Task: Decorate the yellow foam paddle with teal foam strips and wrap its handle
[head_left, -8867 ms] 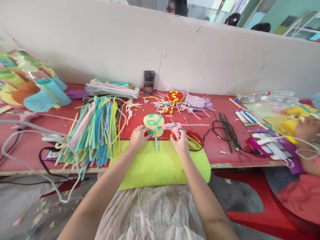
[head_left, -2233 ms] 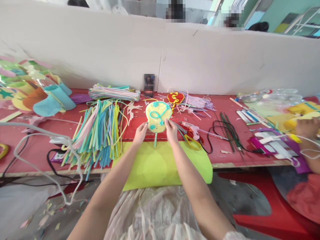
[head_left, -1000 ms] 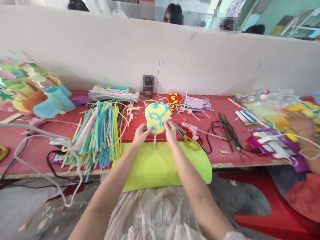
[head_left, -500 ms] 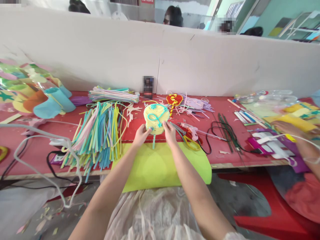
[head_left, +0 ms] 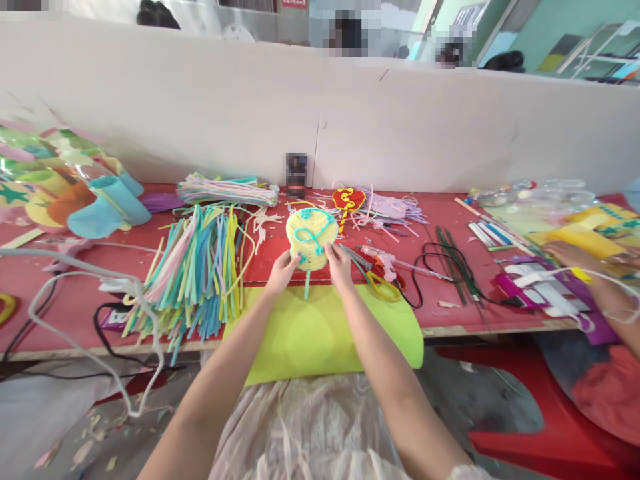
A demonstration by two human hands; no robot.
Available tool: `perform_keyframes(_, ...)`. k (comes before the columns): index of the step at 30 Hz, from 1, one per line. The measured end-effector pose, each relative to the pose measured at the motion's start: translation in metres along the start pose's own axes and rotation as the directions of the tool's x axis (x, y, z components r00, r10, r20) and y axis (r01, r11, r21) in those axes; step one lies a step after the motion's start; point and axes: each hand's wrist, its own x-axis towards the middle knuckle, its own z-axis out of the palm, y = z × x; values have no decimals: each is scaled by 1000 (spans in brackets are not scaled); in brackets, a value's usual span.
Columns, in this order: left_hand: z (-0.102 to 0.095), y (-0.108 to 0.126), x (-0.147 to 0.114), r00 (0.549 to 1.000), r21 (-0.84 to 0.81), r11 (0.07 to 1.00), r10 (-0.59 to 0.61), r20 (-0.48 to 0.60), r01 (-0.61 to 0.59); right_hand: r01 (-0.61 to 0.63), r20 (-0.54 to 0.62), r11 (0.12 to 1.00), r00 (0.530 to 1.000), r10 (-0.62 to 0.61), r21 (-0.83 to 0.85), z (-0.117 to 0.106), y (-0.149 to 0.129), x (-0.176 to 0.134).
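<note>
Between my two hands is a pale yellow fan (head_left: 311, 235) that looks made of pipe cleaners, with a teal loop and teal flowers on its face and a short teal handle pointing down. My left hand (head_left: 283, 272) is closed on its lower left edge. The lower right edge is pinched by my right hand (head_left: 340, 267). Beneath it lie a red board (head_left: 265, 260) and a lime green sheet (head_left: 320, 333) hanging over the table edge. Behind it rests a smaller red and yellow fan (head_left: 349, 199) with a twisted handle.
Bundled pipe cleaners (head_left: 200, 267) spread at my left. Scissors (head_left: 383, 283) and a pink glue gun (head_left: 383, 257) with a black cord lie right of my hands. Felt stockings (head_left: 105, 207) stand far left. Another person's hand (head_left: 570, 257) is at the right, near a power strip (head_left: 545, 290).
The yellow fan has tilted slightly and shifted a little left in my hands. At the right, the other person's hand and yellow piece have moved slightly.
</note>
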Motion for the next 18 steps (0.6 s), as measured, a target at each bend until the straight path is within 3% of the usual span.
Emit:
perform_keyframes(9, -4, -3, 1, 1000, 61, 998, 13, -7, -12, 10, 58, 996, 998, -15, 83, 1, 2, 1)
perform_keyframes(14, -2, -1, 1, 1000, 41, 999, 0, 3, 0, 5, 29, 999, 1000, -6, 44, 1, 2, 1)
perform_keyframes(18, -2, 0, 1, 1000, 127, 992, 10, 9, -11, 4, 30, 999, 1000, -5, 34, 1, 2, 1)
